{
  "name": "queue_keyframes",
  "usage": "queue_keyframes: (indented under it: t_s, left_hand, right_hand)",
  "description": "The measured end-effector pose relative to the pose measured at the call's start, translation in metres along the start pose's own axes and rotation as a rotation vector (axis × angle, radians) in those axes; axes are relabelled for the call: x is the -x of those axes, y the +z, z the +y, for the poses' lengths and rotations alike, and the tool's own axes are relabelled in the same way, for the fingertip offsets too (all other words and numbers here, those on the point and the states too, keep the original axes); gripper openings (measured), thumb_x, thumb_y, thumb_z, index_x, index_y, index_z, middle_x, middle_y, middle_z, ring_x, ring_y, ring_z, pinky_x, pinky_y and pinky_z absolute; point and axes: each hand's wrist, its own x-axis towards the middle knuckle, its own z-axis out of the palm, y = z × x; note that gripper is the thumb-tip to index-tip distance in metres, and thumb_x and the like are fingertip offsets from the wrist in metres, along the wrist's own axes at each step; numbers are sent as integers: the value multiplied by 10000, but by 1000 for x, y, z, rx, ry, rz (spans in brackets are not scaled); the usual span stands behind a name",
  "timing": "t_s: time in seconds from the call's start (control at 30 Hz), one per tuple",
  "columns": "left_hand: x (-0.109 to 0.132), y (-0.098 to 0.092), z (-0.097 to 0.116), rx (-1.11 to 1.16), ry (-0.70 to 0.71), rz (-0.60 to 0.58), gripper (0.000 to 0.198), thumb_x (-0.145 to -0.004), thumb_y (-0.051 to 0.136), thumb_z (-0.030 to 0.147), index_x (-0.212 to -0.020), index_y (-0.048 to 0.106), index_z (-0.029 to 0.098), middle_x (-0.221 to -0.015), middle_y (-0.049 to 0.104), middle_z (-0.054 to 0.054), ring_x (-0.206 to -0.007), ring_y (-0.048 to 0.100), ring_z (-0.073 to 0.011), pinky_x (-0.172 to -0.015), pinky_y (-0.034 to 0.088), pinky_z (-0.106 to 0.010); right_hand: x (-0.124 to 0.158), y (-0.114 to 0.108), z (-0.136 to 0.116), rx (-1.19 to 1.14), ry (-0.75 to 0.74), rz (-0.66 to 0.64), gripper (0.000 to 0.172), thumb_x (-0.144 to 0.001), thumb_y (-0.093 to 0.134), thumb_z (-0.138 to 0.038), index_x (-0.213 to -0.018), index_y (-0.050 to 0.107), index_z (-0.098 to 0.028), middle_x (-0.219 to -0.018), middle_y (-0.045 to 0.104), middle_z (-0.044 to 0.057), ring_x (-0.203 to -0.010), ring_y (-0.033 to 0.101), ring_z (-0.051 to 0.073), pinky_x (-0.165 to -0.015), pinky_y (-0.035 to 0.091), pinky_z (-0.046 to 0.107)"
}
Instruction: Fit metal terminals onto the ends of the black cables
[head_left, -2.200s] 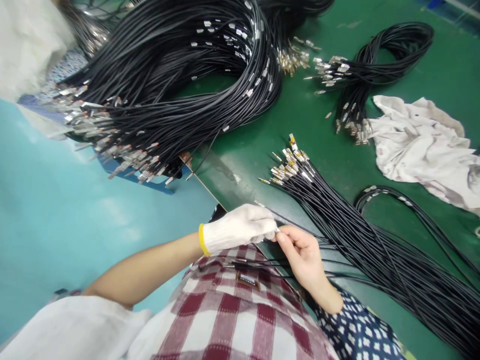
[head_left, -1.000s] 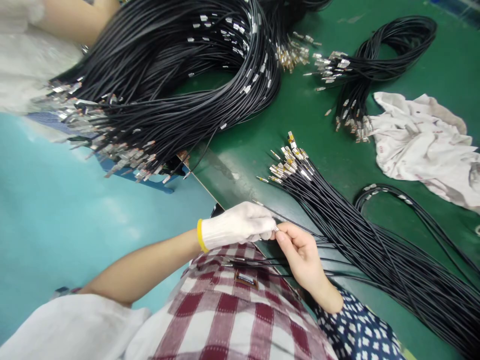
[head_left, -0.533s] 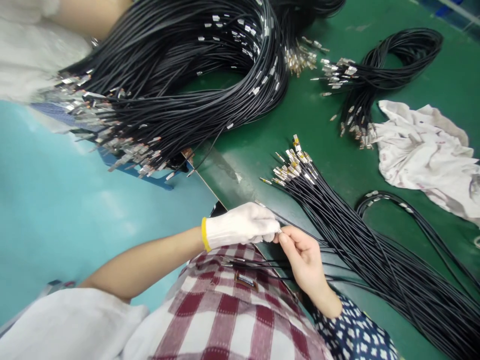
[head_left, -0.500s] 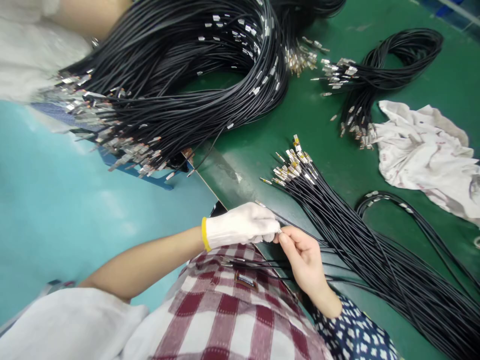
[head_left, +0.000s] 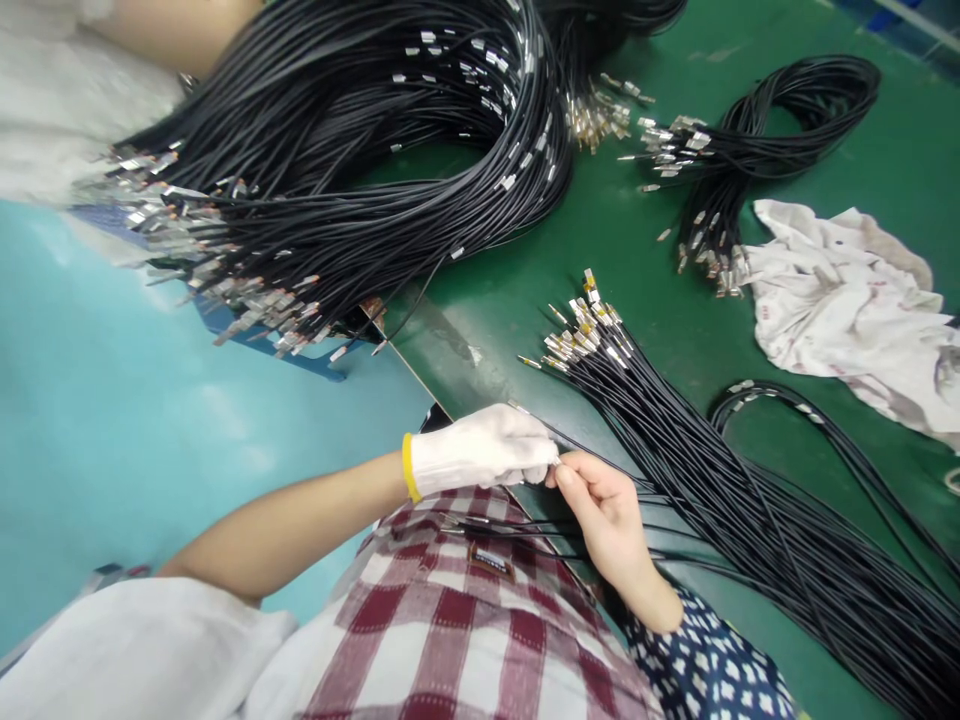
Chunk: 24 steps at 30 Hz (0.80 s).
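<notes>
My left hand [head_left: 495,445], in a white knit glove with a yellow cuff, is closed, its fingertips meeting those of my right hand. My bare right hand [head_left: 607,515] pinches with thumb and forefinger. Between the fingertips a small pale piece [head_left: 556,461] barely shows; its kind is hidden by the fingers. Just below the hands, a few black cables [head_left: 517,527] with metal tips reach over the table edge onto my checked apron [head_left: 442,620]. A thick bundle of black cables [head_left: 720,480], with silver and yellowish labelled ends, lies to the right.
A large coil of black cables [head_left: 495,210] spreads over the table's [head_left: 450,350] far left, its ends overhanging the edge. Beside it is another person's arm [head_left: 172,35]. A smaller cable coil [head_left: 817,110] and a crumpled white cloth [head_left: 840,300] lie at the right.
The view has shifted very slightly. Both hands stay pressed together at the same spot, and the cables lie as before.
</notes>
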Motion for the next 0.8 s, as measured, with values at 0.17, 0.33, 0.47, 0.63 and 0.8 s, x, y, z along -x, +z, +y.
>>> queue_keyframes:
  t_s: [0.17,0.33,0.47,0.63,0.8]
  left_hand:
    - [9,-1,-1,-15,3,108,308,-866,522,408,-708,569,148,-616,497,37,-503,379,-57,-466,297,-190]
    - [32,-20,-6,-120,129,676,220,-886,490,316,-751,597,179,-604,497,46,-566,431,-87,-546,365,-207]
    - [35,-26,-17,-345,99,839,221,-904,486,338,-878,663,209,-769,637,18,-732,565,-135,-702,443,-238]
    - [24,-20,-32,-672,141,762,240,-926,462,343,-914,676,236,-1023,707,-12,-975,616,-191,-937,426,-284]
    - [20,-14,-30,-717,162,713,260,-942,425,342,-919,660,234,-1026,694,-26,-984,601,-197,-936,415,-289]
  right_hand:
    - [3,1,0,70,-114,-34,289,-1044,518,-352,-882,694,-190,-810,716,39,-727,653,188,-667,507,269]
    - [7,-5,-8,614,-396,-195,337,-1073,457,-366,-1244,681,-181,-994,705,104,-827,647,243,-735,480,370]
    - [-6,-15,-9,772,-391,-22,264,-1061,505,-340,-1006,722,-199,-962,690,75,-820,637,215,-743,466,344]
    - [-29,-13,3,1028,-311,66,126,-971,649,-216,-851,664,-182,-896,661,70,-823,604,244,-708,419,357]
    - [-24,-9,12,910,-352,157,186,-1029,532,-218,-858,597,-183,-841,673,45,-709,591,207,-702,395,348]
